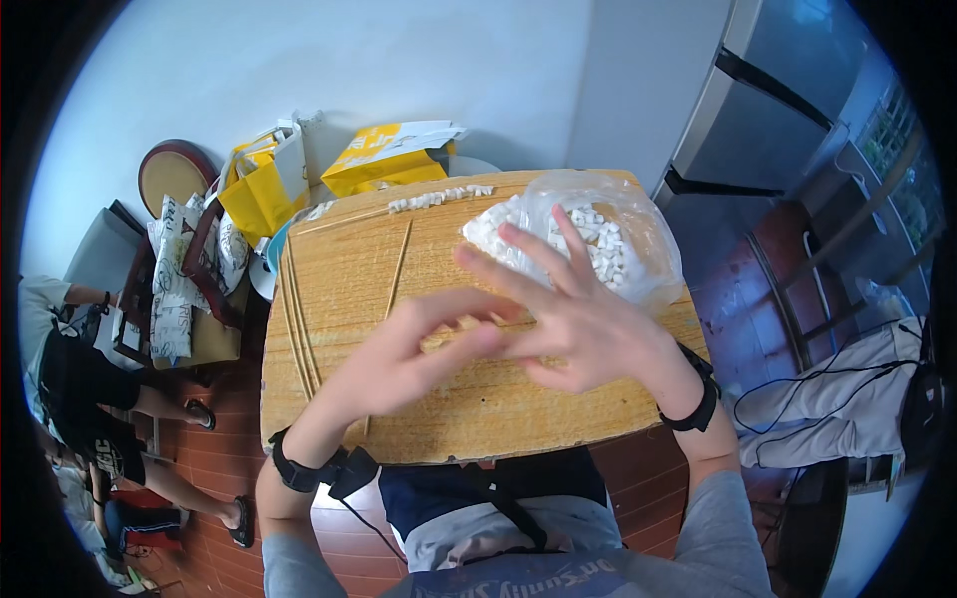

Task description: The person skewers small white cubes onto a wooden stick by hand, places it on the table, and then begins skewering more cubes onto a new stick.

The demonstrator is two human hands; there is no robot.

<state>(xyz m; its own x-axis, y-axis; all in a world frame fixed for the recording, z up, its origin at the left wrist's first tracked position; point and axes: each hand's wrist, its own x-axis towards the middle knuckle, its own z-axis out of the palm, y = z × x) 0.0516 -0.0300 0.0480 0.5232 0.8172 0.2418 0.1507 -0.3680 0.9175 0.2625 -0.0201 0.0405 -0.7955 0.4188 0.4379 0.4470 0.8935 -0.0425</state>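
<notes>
My left hand [404, 354] reaches over the middle of the table, blurred, its thumb and index finger apart and the other fingers curled beneath. Nothing shows between them. Its thumb tip meets my right hand [583, 329], which is open with fingers spread. Past the right fingertips lies a clear plastic bag [653, 249] of small white pieces [608, 254]. One thin wooden stick [401, 264] passes beneath my left hand. Several more sticks [296, 319] lie along the left side. At the far edge, a row of white pieces [439, 197] appears threaded on another stick.
The wooden tabletop [558, 419] has a worn edge. Yellow and white bags [264, 184] stand behind it, beside a chair with cushions [174, 269]. A fridge [738, 130] is at the back right. Other people [90, 389] are at the left; clothing and cables [827, 399] lie at the right.
</notes>
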